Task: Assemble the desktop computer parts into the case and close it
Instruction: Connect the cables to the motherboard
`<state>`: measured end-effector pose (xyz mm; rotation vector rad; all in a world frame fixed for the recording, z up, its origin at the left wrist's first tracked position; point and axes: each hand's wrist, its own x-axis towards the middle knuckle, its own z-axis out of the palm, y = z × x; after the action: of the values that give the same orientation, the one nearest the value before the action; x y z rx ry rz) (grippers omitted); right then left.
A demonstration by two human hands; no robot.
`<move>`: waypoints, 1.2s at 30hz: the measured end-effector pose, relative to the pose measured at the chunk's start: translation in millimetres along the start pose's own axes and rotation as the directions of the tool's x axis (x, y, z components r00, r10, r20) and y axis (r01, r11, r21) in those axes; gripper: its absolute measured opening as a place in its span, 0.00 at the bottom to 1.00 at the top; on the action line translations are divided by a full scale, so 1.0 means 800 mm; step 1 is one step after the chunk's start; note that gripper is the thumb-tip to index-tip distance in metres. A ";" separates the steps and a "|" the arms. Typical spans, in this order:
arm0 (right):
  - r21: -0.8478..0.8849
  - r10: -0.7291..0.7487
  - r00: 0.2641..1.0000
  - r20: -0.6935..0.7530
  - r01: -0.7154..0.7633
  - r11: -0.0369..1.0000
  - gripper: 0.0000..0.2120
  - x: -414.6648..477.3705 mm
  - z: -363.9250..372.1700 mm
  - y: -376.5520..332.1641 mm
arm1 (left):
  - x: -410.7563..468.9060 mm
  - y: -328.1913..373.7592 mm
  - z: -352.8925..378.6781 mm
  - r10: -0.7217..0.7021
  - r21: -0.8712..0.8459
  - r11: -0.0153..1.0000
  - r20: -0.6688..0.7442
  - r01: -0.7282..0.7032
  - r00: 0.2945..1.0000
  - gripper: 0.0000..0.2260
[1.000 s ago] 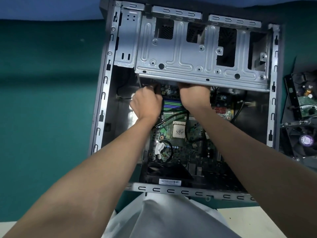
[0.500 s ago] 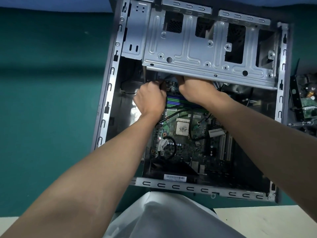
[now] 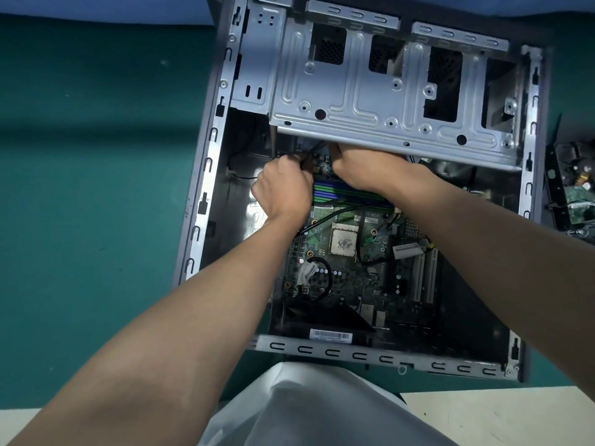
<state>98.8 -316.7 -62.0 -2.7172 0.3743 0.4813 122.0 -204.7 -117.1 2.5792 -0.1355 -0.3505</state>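
At 9 o'clock the green surface (image 3: 96, 188) spreads wide. On it lies one open computer case (image 3: 206, 175), holding one motherboard (image 3: 380, 275) and one drive cage (image 3: 354, 101) at 12 o'clock. Two hands reach in. The left hand (image 3: 283, 191) is fisted, fingers curled round a black cable (image 3: 317, 148). The right hand (image 3: 363, 169), just beside it, slips under the cage's edge, fingers hidden, so I cannot tell its grip. Loose parts (image 3: 576, 188) crowd 3 o'clock.

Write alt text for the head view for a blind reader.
Left hand and right hand reach under the metal drive cage of an open computer case, above its motherboard. The left seems to grip a black cable; the right's fingers are hidden.
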 end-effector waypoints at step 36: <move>0.131 0.054 0.997 0.050 -0.060 0.990 0.14 0.026 0.008 -0.011 | -0.005 -0.002 -0.020 -0.008 -0.007 1.000 0.134 0.009 0.991 0.09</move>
<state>118.6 -310.0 -72.8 -2.5690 0.4561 0.5156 122.4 -194.9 -103.5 2.5495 -0.1707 -0.5261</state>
